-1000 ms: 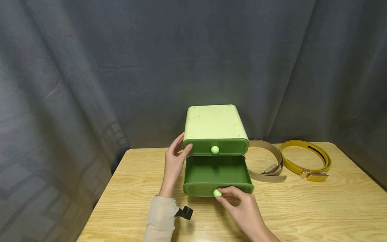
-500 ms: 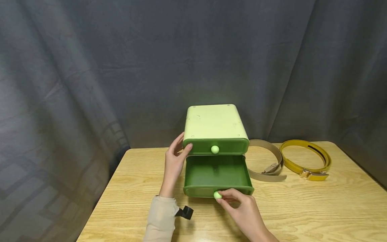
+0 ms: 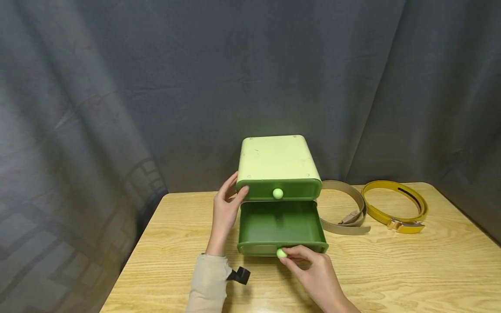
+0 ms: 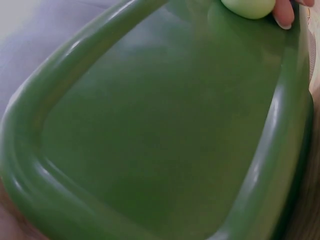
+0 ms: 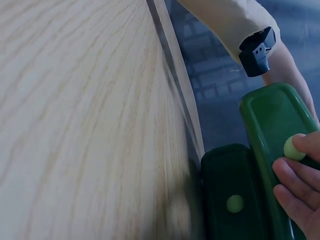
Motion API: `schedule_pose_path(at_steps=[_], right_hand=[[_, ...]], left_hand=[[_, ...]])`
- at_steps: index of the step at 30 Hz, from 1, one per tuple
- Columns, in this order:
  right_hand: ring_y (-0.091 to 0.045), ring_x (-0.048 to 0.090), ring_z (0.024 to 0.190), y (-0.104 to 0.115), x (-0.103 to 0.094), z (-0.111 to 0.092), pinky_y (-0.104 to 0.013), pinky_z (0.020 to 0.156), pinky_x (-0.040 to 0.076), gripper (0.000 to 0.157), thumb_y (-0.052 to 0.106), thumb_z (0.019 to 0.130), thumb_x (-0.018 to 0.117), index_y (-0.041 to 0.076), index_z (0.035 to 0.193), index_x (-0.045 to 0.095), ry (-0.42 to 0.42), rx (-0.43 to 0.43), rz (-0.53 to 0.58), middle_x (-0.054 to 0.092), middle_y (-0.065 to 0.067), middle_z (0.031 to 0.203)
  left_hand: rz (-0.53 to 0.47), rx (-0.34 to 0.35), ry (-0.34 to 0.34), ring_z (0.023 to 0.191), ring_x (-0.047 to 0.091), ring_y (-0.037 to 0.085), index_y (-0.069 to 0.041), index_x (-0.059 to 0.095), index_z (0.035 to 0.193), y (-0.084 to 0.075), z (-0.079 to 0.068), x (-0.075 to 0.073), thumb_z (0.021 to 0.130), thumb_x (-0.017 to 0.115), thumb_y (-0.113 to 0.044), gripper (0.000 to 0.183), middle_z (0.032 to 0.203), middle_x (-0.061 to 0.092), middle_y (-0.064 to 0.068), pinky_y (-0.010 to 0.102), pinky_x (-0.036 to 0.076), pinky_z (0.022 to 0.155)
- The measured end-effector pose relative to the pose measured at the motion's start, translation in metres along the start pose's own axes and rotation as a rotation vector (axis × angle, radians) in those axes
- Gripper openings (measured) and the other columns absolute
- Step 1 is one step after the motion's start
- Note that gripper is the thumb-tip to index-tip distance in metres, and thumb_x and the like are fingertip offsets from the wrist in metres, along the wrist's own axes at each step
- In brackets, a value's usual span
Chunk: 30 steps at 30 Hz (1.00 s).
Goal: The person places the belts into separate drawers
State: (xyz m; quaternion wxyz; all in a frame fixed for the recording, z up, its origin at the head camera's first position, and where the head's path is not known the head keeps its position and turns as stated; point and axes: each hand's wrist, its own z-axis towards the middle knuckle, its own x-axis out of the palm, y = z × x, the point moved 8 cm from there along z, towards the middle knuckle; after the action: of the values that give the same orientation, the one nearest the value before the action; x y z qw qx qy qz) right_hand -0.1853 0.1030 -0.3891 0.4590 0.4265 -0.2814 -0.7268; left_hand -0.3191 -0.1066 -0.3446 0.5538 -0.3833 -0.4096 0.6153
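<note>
A small drawer cabinet [image 3: 278,158] with a pale green top and dark green drawer fronts stands on the table. My left hand [image 3: 225,208] grips its left side, thumb on the top drawer's front corner. The middle drawer [image 3: 282,224] is pulled out, its inside bare. My right hand [image 3: 315,271] pinches that drawer's round pale knob [image 3: 281,253] between thumb and fingers. In the right wrist view, a lower drawer [image 5: 227,172] sits pushed in and shaded beneath it. The pulled-out drawer's front [image 4: 160,130] fills the left wrist view, with right fingertips [image 4: 284,15] at the knob.
Right of the cabinet lies a coiled tan belt [image 3: 362,204], partly behind it. A mustard belt [image 3: 373,213] with a gold buckle is coiled farther right on the wooden table [image 3: 411,269]. A grey curtain [image 3: 250,78] hangs close behind the table.
The middle drawer has slid out slightly toward me, my right hand moving with its knob. My left hand keeps its hold on the cabinet.
</note>
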Motion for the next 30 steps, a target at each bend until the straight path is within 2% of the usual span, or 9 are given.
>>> schedule_pose_path(at_steps=[10, 18, 26, 30], right_hand=[[-0.003, 0.068, 0.075, 0.002, -0.004, -0.001, -0.030, 0.068, 0.058, 0.032, 0.000, 0.073, 0.085, 0.023, 0.093, 0.079, -0.019, 0.009, -0.022, 0.073, 0.015, 0.086], [-0.003, 0.068, 0.077, 0.004, -0.012, -0.002, -0.026, 0.071, 0.057, 0.032, 0.001, 0.074, 0.085, 0.024, 0.095, 0.078, -0.004, 0.031, -0.023, 0.073, 0.016, 0.086], [-0.003, 0.069, 0.078, 0.011, -0.033, -0.002, -0.014, 0.076, 0.051, 0.028, 0.000, 0.075, 0.084, 0.016, 0.096, 0.077, -0.008, -0.081, -0.095, 0.074, 0.011, 0.088], [-0.003, 0.068, 0.078, 0.012, -0.047, -0.004, -0.016, 0.074, 0.052, 0.028, 0.000, 0.076, 0.083, 0.017, 0.097, 0.077, -0.020, -0.081, -0.119, 0.074, 0.009, 0.088]], left_hand=[[0.006, 0.006, 0.000, 0.114, 0.060, 0.026, -0.017, 0.058, 0.141, -0.001, -0.001, 0.000, 0.092, 0.074, -0.020, 0.052, 0.136, 0.060, 0.007, 0.032, 0.052, 0.085], [0.011, 0.002, -0.010, 0.113, 0.060, 0.026, -0.018, 0.058, 0.141, 0.001, -0.001, -0.001, 0.092, 0.074, -0.021, 0.052, 0.135, 0.060, 0.006, 0.029, 0.053, 0.083], [0.011, 0.006, -0.012, 0.113, 0.060, 0.027, -0.016, 0.057, 0.141, -0.002, 0.001, 0.001, 0.092, 0.074, -0.019, 0.052, 0.135, 0.061, 0.008, 0.030, 0.052, 0.083], [0.016, -0.008, -0.009, 0.114, 0.059, 0.032, -0.008, 0.055, 0.142, -0.022, -0.006, 0.002, 0.093, 0.071, -0.012, 0.052, 0.135, 0.060, 0.014, 0.031, 0.049, 0.084]])
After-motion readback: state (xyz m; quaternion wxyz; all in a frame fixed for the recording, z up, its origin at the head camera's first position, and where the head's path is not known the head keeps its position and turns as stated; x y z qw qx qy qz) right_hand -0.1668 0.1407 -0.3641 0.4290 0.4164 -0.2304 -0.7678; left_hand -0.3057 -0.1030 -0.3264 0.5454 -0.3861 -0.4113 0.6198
